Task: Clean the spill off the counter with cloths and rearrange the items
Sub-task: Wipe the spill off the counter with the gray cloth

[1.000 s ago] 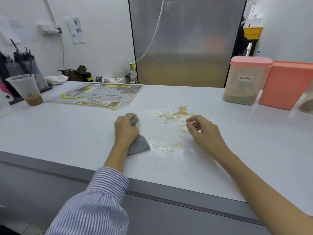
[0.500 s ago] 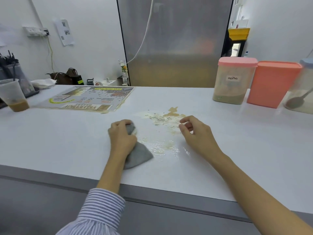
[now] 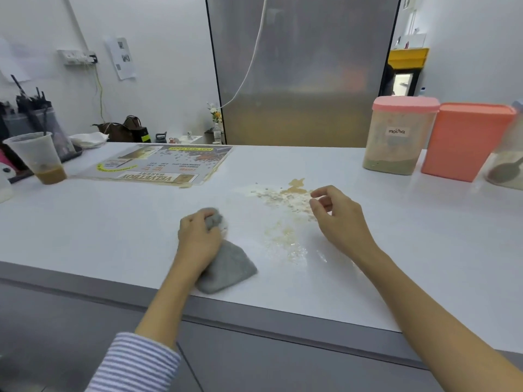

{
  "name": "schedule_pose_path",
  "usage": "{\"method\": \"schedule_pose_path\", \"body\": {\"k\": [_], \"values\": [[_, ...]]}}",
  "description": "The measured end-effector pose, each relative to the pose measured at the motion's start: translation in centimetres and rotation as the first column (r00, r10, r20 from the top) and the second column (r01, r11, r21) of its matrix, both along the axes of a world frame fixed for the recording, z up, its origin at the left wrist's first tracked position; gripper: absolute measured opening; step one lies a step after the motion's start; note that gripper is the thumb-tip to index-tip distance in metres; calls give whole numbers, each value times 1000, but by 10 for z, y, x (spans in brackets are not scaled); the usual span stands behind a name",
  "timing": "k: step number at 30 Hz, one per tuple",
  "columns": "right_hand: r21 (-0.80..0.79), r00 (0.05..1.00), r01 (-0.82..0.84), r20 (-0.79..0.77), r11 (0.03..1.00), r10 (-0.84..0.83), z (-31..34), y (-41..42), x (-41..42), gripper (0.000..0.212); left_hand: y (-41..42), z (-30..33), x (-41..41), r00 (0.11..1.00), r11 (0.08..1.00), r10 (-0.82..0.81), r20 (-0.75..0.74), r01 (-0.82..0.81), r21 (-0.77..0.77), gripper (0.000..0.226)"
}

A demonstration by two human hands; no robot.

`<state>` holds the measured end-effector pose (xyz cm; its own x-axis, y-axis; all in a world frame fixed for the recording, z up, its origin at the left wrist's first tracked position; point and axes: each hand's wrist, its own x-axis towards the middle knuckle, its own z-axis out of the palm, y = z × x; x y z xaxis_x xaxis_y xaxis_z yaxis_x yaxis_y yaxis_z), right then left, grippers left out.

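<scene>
The left hand [image 3: 198, 239] grips a bunched grey cloth [image 3: 226, 267] & presses it flat on the white counter [image 3: 113, 227], near the front edge, just left of the spill [image 3: 285, 202], prob so it can push across the mess. The right hand [image 3: 339, 219] sits beside the spill's right side, fingers loosely curled, holding nothing, maybe to steady. Mocha tub [image 3: 399, 137] & orange tub [image 3: 464, 142] stand at the back right edge, away from the wet

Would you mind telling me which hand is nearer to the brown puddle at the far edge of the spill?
Right. The right hand rests just beside and nearer than the puddle, fingertips almost at it; the left hand, gripping the cloth, is well off to its left.
</scene>
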<state>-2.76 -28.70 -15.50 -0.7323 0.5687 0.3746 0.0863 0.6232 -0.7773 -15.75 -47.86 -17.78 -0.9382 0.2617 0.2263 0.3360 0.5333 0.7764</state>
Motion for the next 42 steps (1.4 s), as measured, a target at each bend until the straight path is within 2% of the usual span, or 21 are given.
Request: {"method": "schedule_pose_path", "body": {"k": [5,9,11,13,16,20,22,25,27,29,33,36,38,40,42], "values": [[-15,997,72,-20,997,-73,0,7,0,18,43,-14,59,987,999,13,-161,-21,-46,33],[-26,982,181,-49,983,-182,1,14,0,20,113,-4,80,997,989,-62,-40,56,-138,50],[-50,970,230,-70,972,-233,2,16,1,22,144,5,74,988,987,-137,66,142,-71,45],[-75,958,264,-91,961,-271,0,17,5,23,155,10,62,980,988,-157,120,155,24,36],[-90,952,272,-118,958,-282,2,18,9,22,134,26,42,985,971,-156,66,141,195,34],[-49,985,164,-51,985,-166,1,17,7,18,55,52,-17,986,931,-158,55,130,341,33],[-29,993,117,-2,993,-118,-2,15,6,18,5,49,-59,996,954,-36,86,9,301,28],[-12,997,73,40,997,-73,-6,11,-1,18,-52,23,-96,968,971,238,80,-237,-22,37],[-8,997,53,50,999,-53,-7,8,-6,16,-58,3,-110,963,957,270,11,-267,-113,35],[3,998,43,36,999,-43,-6,5,-10,14,-39,-1,-117,982,974,184,-28,-187,-125,31],[28,997,71,-3,997,-71,-8,5,-12,13,33,-4,-101,995,985,-97,-30,92,-147,37],[40,994,112,-2,993,-112,-9,8,-12,14,76,-2,-50,929,929,-367,-48,363,-79,39],[49,993,120,6,992,-120,-9,9,-13,14,81,4,-23,873,874,-486,45,484,42,39],[58,995,105,-2,993,-105,-6,9,-15,13,74,9,-20,855,853,-511,83,493,171,41],[63,996,91,-8,994,-91,0,9,-19,13,56,20,-37,892,867,-441,95,396,303,40]]}}
